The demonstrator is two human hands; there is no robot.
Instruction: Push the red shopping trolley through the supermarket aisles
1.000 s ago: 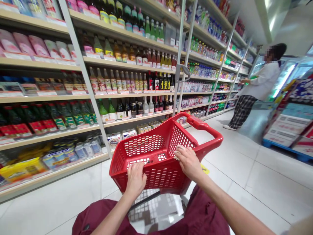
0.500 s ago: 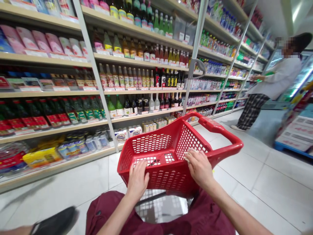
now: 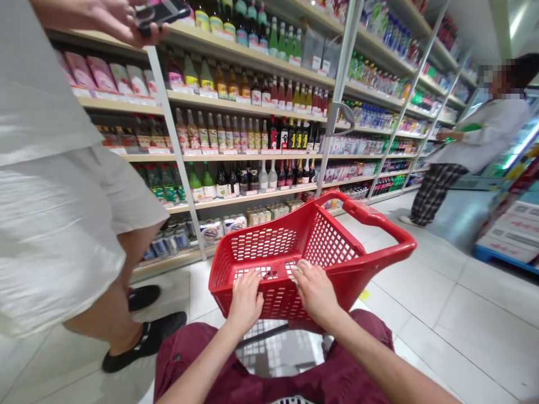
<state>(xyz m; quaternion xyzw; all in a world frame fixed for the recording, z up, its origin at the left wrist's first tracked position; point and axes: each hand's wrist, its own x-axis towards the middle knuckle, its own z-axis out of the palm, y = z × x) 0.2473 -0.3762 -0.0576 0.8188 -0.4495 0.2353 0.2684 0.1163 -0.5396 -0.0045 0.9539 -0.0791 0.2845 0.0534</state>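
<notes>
A red plastic shopping cart [image 3: 290, 286] with perforated walls stands side-on before my knees, its handle to the right. My left hand [image 3: 245, 294] has its fingers hooked over the near rim, holding it. Farther right on the same rim lies my right hand [image 3: 314, 292], its fingers bent over the edge. Under those fingertips shows a small whitish, cloth-like piece [image 3: 296, 272], mostly hidden by the hand. Inside the basket, the perforated floor is visible, partly covered by my hands.
Shelves of bottles [image 3: 248, 134] line the far side. At the left a person in white shorts [image 3: 80, 224] stands close, a phone [image 3: 162, 15] in hand. Another person in checked trousers [image 3: 438, 193] stands at right, near stacked boxes [image 3: 514, 227] on a blue pallet.
My right hand has slid left along the cart's near rim, closer to my left hand. A person with a phone has stepped into view at the left.
</notes>
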